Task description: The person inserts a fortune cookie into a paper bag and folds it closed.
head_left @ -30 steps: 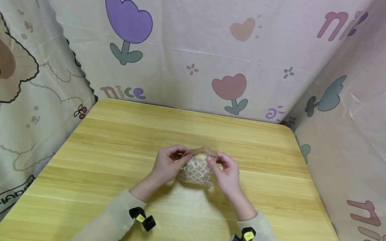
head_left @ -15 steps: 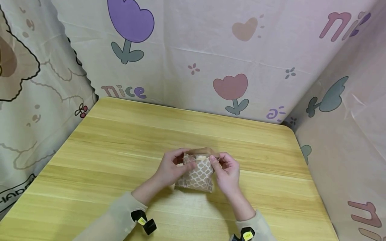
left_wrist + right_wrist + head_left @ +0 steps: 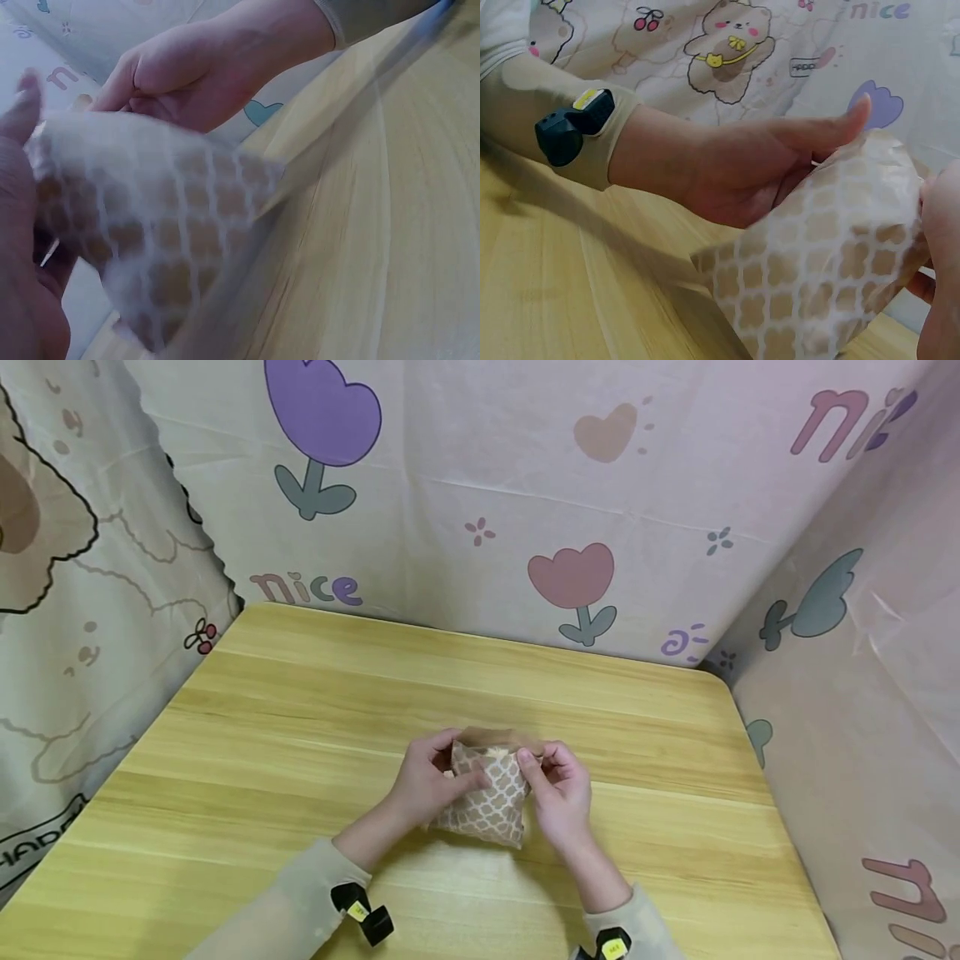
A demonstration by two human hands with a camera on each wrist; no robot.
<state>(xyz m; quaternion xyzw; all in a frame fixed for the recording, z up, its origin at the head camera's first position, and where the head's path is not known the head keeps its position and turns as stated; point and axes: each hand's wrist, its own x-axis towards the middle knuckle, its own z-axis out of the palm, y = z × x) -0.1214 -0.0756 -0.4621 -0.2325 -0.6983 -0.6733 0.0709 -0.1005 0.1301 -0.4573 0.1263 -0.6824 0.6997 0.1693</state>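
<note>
A small brown paper bag (image 3: pixel 491 810) with a white lattice pattern is held between both hands over the middle of the table. Its top edge gapes a little in the head view, and something pale shows at the mouth. My left hand (image 3: pixel 423 781) grips the bag's left side, thumb across the front and fingers behind. At the top right corner, my right hand (image 3: pixel 561 785) pinches the paper between thumb and fingers. The left wrist view shows the patterned bag (image 3: pixel 165 217) tilted and blurred. In the right wrist view, the left thumb lies along the upper edge of the bag (image 3: pixel 802 255).
The wood-grain table (image 3: pixel 300 693) runs beneath both arms. A printed curtain (image 3: pixel 450 460) with flowers and lettering hangs along the back and both sides. Each beige sleeve (image 3: pixel 300 893) carries a black wrist camera (image 3: pixel 363 914).
The left thumb has moved from the bag's top edge down onto its front. The bag's lower edge has swung slightly towards the person, while the right hand keeps its pinch.
</note>
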